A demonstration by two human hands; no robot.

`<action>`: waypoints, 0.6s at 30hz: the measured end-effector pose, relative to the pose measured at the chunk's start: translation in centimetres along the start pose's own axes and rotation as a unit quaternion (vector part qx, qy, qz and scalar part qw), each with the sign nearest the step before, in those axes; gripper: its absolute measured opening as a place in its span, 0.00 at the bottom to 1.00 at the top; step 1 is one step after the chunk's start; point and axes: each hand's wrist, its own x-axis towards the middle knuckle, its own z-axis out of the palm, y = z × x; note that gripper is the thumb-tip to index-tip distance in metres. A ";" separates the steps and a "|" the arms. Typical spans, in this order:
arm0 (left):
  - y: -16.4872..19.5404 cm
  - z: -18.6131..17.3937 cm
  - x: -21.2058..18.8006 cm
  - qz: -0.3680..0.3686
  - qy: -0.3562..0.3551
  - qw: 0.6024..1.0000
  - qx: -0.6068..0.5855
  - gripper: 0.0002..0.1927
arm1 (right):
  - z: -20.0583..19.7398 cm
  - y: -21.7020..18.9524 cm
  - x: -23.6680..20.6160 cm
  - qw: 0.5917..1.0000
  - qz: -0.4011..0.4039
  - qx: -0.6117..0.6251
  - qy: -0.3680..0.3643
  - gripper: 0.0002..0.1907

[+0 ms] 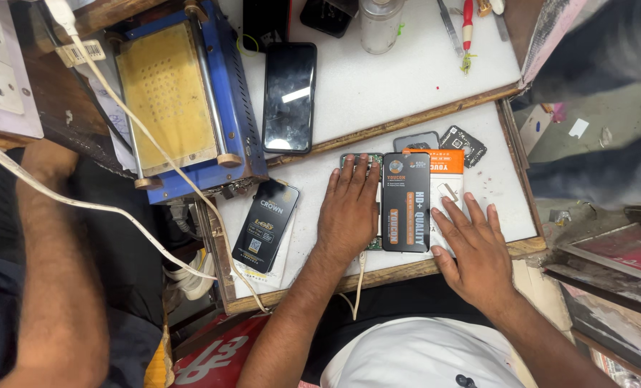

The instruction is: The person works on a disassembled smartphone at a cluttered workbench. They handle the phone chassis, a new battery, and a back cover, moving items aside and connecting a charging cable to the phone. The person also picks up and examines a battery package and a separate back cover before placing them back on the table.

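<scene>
The right hand lies flat and open on the white surface, its fingers on the edge of an orange-and-white packet. The left hand, also open, presses flat on an opened phone. Between both grips lies a black phone box, touching the left fingers; farther away, a dark phone lies beside a blue machine.

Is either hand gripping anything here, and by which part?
Nothing is gripped. The left hand lies flat on an opened phone; the right hand lies flat beside the black box.
</scene>
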 end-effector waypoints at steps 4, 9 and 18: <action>-0.1 0.2 -0.1 -0.001 0.000 1.000 0.003 0.28 | 0.0 -0.2 0.1 1.000 -0.003 0.004 0.004 0.28; -0.2 0.2 -0.1 0.002 0.005 1.000 -0.003 0.29 | -0.1 -0.2 0.0 1.000 -0.004 0.010 0.010 0.27; -0.2 -0.1 -0.5 -0.010 0.036 0.999 -0.039 0.28 | -0.1 -0.3 0.0 1.000 -0.001 0.025 0.019 0.26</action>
